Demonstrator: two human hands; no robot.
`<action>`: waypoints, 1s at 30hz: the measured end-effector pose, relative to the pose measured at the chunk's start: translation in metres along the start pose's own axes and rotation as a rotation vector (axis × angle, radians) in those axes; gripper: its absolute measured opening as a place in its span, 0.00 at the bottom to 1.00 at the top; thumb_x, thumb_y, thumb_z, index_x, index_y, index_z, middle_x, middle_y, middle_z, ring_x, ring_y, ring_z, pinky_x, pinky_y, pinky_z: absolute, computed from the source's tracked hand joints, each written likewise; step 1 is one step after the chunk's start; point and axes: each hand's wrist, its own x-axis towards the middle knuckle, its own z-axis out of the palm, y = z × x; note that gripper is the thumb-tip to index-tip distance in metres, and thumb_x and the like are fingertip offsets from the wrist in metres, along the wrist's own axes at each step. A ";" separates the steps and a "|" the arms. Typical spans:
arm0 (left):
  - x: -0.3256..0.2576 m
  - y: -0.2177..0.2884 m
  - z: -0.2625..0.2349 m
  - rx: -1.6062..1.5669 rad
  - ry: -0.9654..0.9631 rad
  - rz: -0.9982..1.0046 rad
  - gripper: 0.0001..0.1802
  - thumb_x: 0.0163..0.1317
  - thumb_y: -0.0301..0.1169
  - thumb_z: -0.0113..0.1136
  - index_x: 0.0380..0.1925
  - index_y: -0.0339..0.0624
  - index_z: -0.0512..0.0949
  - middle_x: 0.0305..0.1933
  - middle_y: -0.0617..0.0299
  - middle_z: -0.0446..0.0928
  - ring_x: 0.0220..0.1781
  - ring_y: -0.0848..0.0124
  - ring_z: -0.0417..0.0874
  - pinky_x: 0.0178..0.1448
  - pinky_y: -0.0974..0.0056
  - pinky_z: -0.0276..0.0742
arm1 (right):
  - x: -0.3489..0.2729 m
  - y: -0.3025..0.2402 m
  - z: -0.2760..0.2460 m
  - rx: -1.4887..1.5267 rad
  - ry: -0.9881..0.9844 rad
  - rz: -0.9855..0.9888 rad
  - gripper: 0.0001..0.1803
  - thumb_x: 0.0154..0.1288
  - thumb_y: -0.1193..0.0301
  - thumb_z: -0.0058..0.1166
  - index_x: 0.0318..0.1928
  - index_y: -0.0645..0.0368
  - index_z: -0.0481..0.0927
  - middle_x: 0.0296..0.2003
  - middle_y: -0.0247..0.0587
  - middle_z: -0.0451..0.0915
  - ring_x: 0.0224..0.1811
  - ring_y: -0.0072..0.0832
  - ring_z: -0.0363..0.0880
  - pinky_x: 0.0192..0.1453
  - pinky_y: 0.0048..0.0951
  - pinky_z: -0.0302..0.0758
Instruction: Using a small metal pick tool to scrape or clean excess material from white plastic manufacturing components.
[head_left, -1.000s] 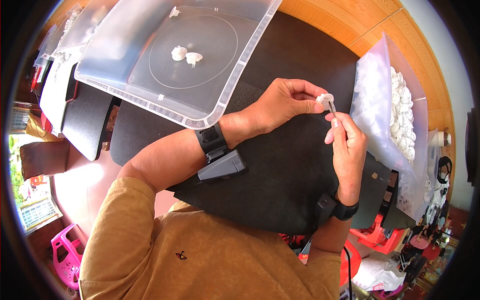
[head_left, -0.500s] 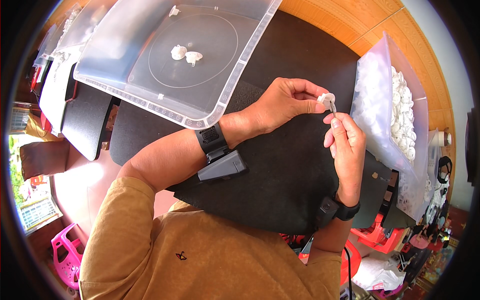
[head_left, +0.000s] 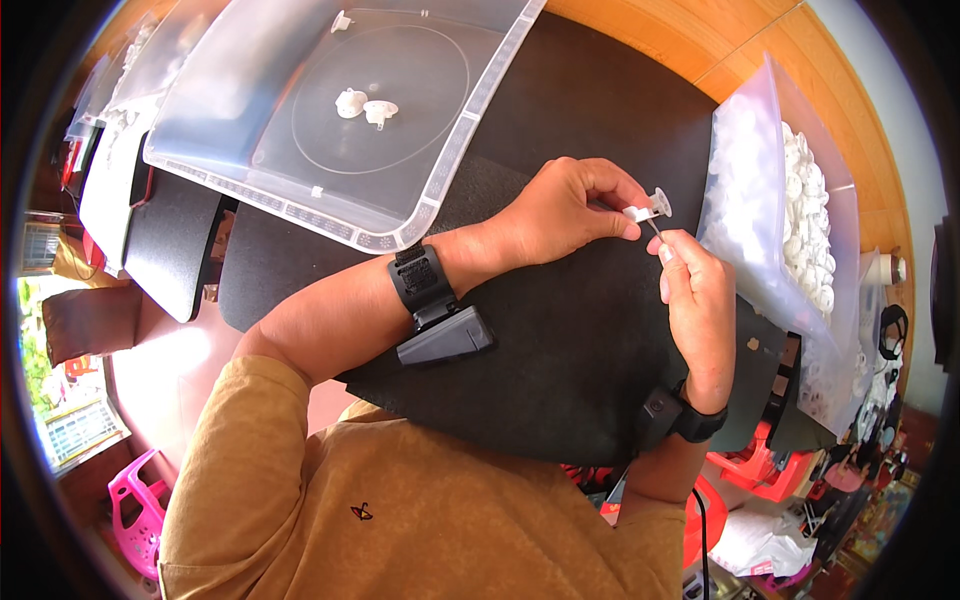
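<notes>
Between thumb and fingers, my left hand (head_left: 568,212) pinches a small white plastic part (head_left: 640,213) that has a clear-white round disc (head_left: 660,202) at its right end. My right hand (head_left: 700,305) is closed on a thin metal tool (head_left: 654,229). The tool's tip meets the underside of the white part; its grip is hidden in my fingers, so its kind does not show. Both hands are above the black table mat (head_left: 560,320). Ahead on the left, a clear plastic box (head_left: 385,241) contains a few loose white plastic parts (head_left: 380,112).
At the right stands a translucent bin (head_left: 740,200) heaped with white parts (head_left: 805,230). Further bins with white pieces (head_left: 130,75) are at the far left. A pink plastic stool (head_left: 138,510) and a red stool (head_left: 765,470) stand below table height. Wooden panelling (head_left: 690,40) borders the far side.
The white part has turned in my left hand, so its disc now faces right. My right hand has dropped slightly, with the tool tip now under the part. The view has shifted a little.
</notes>
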 end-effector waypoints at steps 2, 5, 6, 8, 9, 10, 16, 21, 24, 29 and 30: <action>-0.001 0.001 0.000 0.106 0.004 -0.056 0.11 0.58 0.17 0.66 0.41 0.34 0.82 0.50 0.60 0.80 0.48 0.72 0.83 0.56 0.68 0.80 | -0.002 -0.005 0.000 -0.138 0.048 -0.084 0.09 0.72 0.71 0.46 0.38 0.60 0.79 0.19 0.49 0.72 0.20 0.39 0.73 0.26 0.38 0.67; -0.002 0.003 0.002 0.169 -0.013 -0.057 0.10 0.58 0.17 0.65 0.40 0.34 0.82 0.48 0.61 0.80 0.47 0.72 0.83 0.55 0.68 0.80 | -0.003 -0.004 0.000 -0.339 0.092 -0.175 0.08 0.70 0.72 0.47 0.38 0.60 0.78 0.23 0.53 0.76 0.26 0.50 0.78 0.29 0.45 0.70; -0.002 0.004 0.002 0.170 -0.017 -0.057 0.10 0.58 0.17 0.65 0.40 0.34 0.82 0.48 0.61 0.80 0.47 0.72 0.83 0.55 0.68 0.80 | -0.003 -0.003 0.000 -0.401 0.088 -0.181 0.07 0.69 0.72 0.48 0.37 0.61 0.78 0.25 0.53 0.78 0.29 0.53 0.79 0.31 0.48 0.71; -0.002 0.006 0.001 0.268 -0.039 -0.052 0.10 0.59 0.19 0.66 0.41 0.35 0.82 0.47 0.61 0.81 0.47 0.73 0.83 0.54 0.69 0.80 | -0.002 0.000 0.001 -0.452 0.105 -0.201 0.06 0.69 0.72 0.49 0.37 0.60 0.78 0.25 0.53 0.78 0.29 0.52 0.79 0.31 0.48 0.71; -0.001 0.005 0.001 0.270 -0.042 -0.052 0.10 0.59 0.19 0.66 0.41 0.35 0.82 0.47 0.61 0.81 0.47 0.73 0.83 0.54 0.69 0.80 | -0.001 0.000 0.003 -0.503 0.119 -0.223 0.06 0.69 0.72 0.49 0.37 0.60 0.78 0.25 0.52 0.79 0.28 0.51 0.79 0.30 0.48 0.71; 0.001 0.004 0.000 0.132 -0.001 -0.093 0.10 0.58 0.21 0.67 0.41 0.34 0.82 0.44 0.59 0.82 0.46 0.72 0.84 0.53 0.69 0.80 | 0.000 0.000 0.005 -0.502 0.122 -0.222 0.06 0.69 0.72 0.49 0.37 0.60 0.78 0.25 0.52 0.79 0.28 0.51 0.79 0.30 0.48 0.71; 0.004 0.005 -0.002 -0.380 0.107 -0.162 0.14 0.62 0.24 0.66 0.47 0.34 0.80 0.45 0.58 0.82 0.48 0.71 0.83 0.57 0.67 0.79 | 0.000 -0.007 -0.001 -0.086 0.296 -0.197 0.08 0.73 0.71 0.47 0.42 0.59 0.80 0.18 0.45 0.72 0.19 0.36 0.72 0.26 0.35 0.68; 0.003 0.007 -0.005 -0.575 0.027 -0.207 0.18 0.65 0.26 0.63 0.55 0.39 0.76 0.54 0.61 0.78 0.58 0.71 0.79 0.65 0.66 0.76 | 0.005 -0.001 0.011 -0.025 0.275 -0.191 0.08 0.73 0.71 0.47 0.42 0.60 0.79 0.17 0.43 0.70 0.18 0.30 0.70 0.26 0.33 0.66; 0.002 0.008 -0.003 -0.601 0.026 -0.234 0.18 0.66 0.26 0.62 0.56 0.39 0.75 0.54 0.61 0.78 0.57 0.71 0.80 0.65 0.66 0.76 | 0.008 0.001 0.016 0.003 0.301 -0.228 0.08 0.73 0.71 0.47 0.42 0.60 0.79 0.16 0.42 0.69 0.18 0.31 0.71 0.25 0.33 0.66; 0.002 0.004 -0.004 -0.602 -0.039 -0.233 0.20 0.66 0.26 0.62 0.57 0.38 0.74 0.55 0.61 0.78 0.58 0.71 0.80 0.67 0.66 0.75 | 0.006 -0.003 0.014 -0.083 0.240 -0.164 0.08 0.73 0.71 0.48 0.42 0.61 0.78 0.24 0.45 0.79 0.19 0.36 0.74 0.27 0.34 0.70; 0.000 0.004 -0.002 -0.605 -0.037 -0.237 0.20 0.66 0.26 0.62 0.57 0.38 0.74 0.55 0.61 0.78 0.58 0.71 0.80 0.67 0.66 0.75 | 0.005 -0.003 0.014 -0.083 0.235 -0.161 0.08 0.73 0.71 0.48 0.42 0.61 0.78 0.24 0.45 0.79 0.19 0.36 0.74 0.27 0.34 0.70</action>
